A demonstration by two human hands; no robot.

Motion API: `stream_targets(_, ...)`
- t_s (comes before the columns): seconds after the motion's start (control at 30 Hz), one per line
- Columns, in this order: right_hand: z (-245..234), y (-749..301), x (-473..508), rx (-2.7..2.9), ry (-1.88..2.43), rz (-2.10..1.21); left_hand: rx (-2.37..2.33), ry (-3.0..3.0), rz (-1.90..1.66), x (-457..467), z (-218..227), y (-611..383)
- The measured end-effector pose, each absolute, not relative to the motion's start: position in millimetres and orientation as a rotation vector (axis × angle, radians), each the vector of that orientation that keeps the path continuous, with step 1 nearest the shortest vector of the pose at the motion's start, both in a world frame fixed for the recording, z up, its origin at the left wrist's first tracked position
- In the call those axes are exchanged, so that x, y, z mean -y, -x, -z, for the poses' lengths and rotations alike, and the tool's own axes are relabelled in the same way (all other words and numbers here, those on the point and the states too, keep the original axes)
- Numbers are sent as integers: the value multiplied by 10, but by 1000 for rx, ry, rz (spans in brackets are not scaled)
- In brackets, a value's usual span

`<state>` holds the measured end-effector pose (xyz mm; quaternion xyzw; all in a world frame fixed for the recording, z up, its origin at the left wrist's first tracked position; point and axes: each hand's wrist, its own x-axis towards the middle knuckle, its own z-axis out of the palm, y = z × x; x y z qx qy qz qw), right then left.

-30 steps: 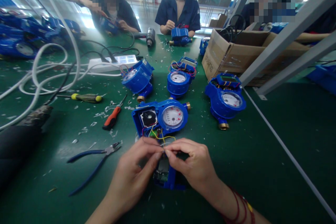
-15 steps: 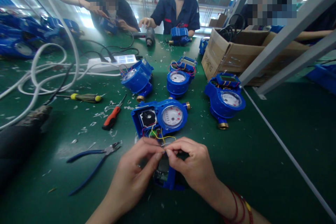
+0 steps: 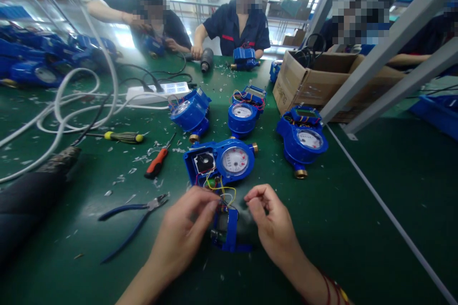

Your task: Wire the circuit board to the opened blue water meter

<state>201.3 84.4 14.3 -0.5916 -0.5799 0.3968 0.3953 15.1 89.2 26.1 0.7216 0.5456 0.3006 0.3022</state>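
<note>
An opened blue water meter (image 3: 220, 162) lies on the green table, its dial up and thin coloured wires (image 3: 222, 190) running down to a blue cover piece (image 3: 229, 231) in front of me. My left hand (image 3: 186, 231) pinches the wires at the top of that cover piece. My right hand (image 3: 272, 224) hovers just right of it, fingers curled in a pinch a little apart from the wires; I cannot see anything in it.
Three more blue meters (image 3: 191, 114) (image 3: 245, 114) (image 3: 304, 138) stand behind. Blue-handled pliers (image 3: 132, 212), an orange-handled tool (image 3: 157, 162) and a yellow-tipped screwdriver (image 3: 123, 137) lie left, among white cables (image 3: 67, 114). A cardboard box (image 3: 322, 83) is right. Other people work across the table.
My right hand has let go of the wires and drawn to the right. The left hand keeps its pinch. The camera tilted slightly; a person across the table took hold of a grey tool.
</note>
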Motion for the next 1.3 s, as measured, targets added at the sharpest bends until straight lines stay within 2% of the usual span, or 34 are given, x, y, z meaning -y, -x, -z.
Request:
stream_targets(0.17,-181,-1915,-772,1592,1329,-1337,-1450,-2072,-867,-912,-272,-164)
stream_targets(0.43,-149,-1913,-818,1091,1107,-1778,-1780,-2239,-1270,-829,-292,-63)
stream_targets(0.53,-138,-1953,-839,1046,1158,-1812,-1553,-2422,-1313,-765,-268,-26)
stream_targets(0.63,-127,-1982,-867,1080,1151,-1821,-1350,-2593,-1190,-769,-235,-33)
stream_targets(0.87,-162,-2008,-953,1050,1144,-1896,-1387,-2627,-934,-965,-207,-110)
stream_targets(1.1,-158,-1966,-1041,989,1178,-1929,-1357,-2530,-932,-1055,-166,-122)
stream_targets(1.3,-126,-1966,-1017,1038,1272,-1839,-1335,-2626,-1110,-904,-136,-178)
